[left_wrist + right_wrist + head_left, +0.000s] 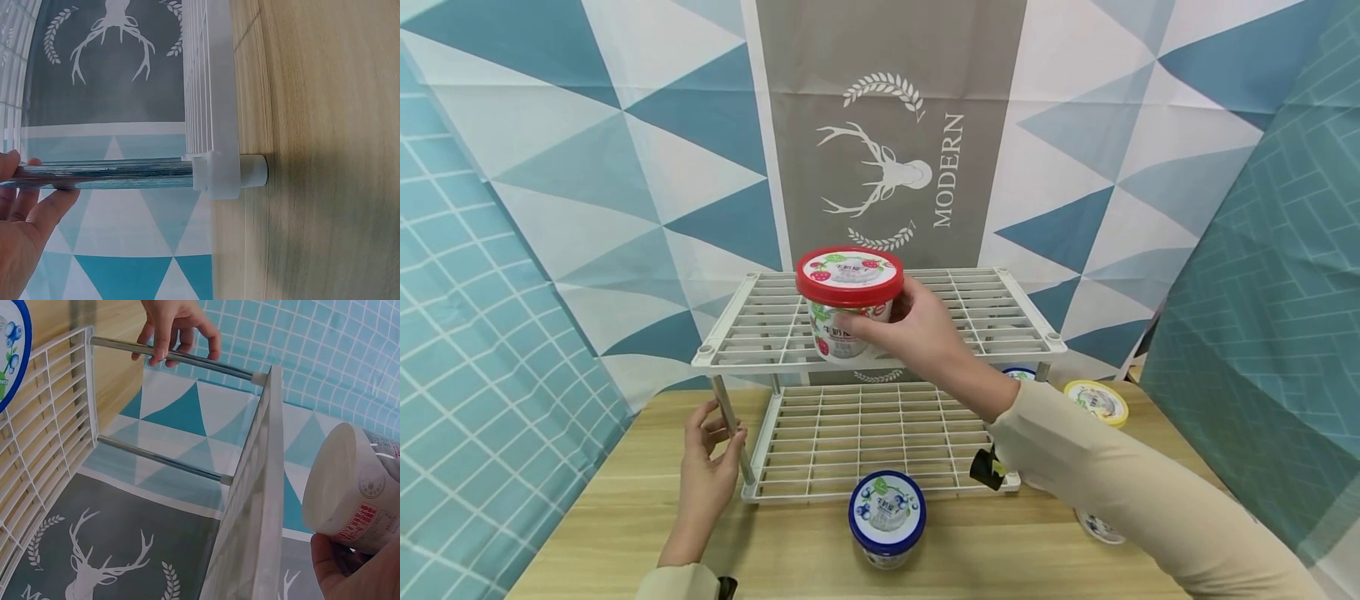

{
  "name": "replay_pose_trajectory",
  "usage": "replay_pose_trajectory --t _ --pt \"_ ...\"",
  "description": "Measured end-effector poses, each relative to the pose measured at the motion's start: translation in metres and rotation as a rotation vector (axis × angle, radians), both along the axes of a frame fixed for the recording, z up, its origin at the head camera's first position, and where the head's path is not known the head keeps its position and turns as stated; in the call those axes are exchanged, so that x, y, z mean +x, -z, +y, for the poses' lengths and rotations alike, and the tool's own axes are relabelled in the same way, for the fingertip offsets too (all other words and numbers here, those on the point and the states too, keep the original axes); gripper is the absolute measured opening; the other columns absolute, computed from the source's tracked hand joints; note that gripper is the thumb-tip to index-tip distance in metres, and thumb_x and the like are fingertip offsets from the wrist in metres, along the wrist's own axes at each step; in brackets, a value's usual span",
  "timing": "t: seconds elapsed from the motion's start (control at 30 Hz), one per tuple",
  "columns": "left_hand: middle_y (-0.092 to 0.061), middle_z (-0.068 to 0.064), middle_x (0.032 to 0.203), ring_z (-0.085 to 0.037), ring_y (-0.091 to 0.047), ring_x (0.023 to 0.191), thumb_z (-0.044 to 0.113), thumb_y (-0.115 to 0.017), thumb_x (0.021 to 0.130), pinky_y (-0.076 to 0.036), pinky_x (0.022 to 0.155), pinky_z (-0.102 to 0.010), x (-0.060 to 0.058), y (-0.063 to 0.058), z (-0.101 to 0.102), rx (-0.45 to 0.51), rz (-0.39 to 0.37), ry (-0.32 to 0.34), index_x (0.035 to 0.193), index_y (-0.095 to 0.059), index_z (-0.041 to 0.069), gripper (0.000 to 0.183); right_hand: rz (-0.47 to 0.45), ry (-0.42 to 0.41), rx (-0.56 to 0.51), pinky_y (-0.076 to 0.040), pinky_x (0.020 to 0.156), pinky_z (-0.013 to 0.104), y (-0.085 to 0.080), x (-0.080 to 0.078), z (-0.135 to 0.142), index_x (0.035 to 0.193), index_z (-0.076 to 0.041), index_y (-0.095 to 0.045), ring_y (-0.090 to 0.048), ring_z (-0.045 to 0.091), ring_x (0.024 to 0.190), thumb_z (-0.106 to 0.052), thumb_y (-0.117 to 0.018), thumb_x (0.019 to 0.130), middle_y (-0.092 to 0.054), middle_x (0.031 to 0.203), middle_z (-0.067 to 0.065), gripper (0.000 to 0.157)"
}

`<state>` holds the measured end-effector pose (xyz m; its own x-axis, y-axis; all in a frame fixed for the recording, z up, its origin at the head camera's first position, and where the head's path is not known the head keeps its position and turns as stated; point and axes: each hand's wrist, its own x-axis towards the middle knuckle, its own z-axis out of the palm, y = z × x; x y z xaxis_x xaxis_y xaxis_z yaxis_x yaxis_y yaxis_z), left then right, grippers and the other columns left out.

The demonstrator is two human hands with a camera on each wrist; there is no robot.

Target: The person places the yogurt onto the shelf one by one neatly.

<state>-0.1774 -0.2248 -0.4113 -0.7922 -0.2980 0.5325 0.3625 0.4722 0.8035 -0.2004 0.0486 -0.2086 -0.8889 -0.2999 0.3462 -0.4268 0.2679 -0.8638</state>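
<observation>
My right hand (928, 337) grips an ice-cream tub with a red lid (850, 273) and strawberry prints, upright over the front of the white rack's upper shelf (760, 335). From the right wrist, the pale base of this tub (331, 481) shows with a gap between it and the shelf. At the rack's left front, my left hand (707, 471) pinches the metal post (131, 175) between thumb and fingers. A blue-lidded tub (887, 515) with blueberry prints stands on the table before the lower shelf (850, 433).
Right of the rack stands a yellow-lidded tub (1097, 403). Another blue lid (1019, 374) peeks out behind the right post, and one more tub (1101, 527) is partly hidden by my right sleeve (1120, 475). A patterned cloth (700, 167) hangs behind the wooden table (617, 500).
</observation>
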Motion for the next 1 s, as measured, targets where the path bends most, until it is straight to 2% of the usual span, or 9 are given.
replay_pose_trajectory --t 0.23,0.5,1.0 --pt "-0.055 -0.013 0.105 0.010 -0.049 0.088 -0.005 -0.056 0.089 -0.044 0.069 -0.001 -0.001 0.001 0.000 -0.002 0.001 0.003 0.140 -0.027 0.007 0.060 -0.034 -0.016 -0.013 -0.056 0.083 0.033 0.004 -0.006 -0.006 0.127 -0.018 -0.048 -0.059 0.018 0.102 -0.034 -0.074 0.079 -0.059 0.117 -0.002 0.057" --pt "-0.054 -0.005 0.100 0.011 -0.050 0.087 -0.006 -0.058 0.087 -0.044 0.068 -0.001 -0.001 0.002 -0.001 -0.017 0.011 -0.025 0.139 -0.029 0.007 0.061 -0.013 -0.012 -0.033 -0.055 0.084 0.031 0.004 -0.012 -0.016 0.127 -0.017 -0.047 -0.059 0.017 0.103 -0.033 -0.074 0.079 -0.059 0.117 -0.002 0.057" --pt "-0.054 -0.011 0.103 0.011 -0.051 0.088 -0.008 -0.057 0.088 -0.045 0.071 -0.001 -0.003 0.003 -0.002 -0.024 0.012 -0.008 0.139 -0.029 0.008 0.061 -0.026 -0.017 -0.036 -0.055 0.083 0.029 0.009 -0.022 -0.037 0.127 -0.017 -0.047 -0.058 0.017 0.103 -0.034 -0.074 0.079 -0.059 0.117 -0.001 0.058"
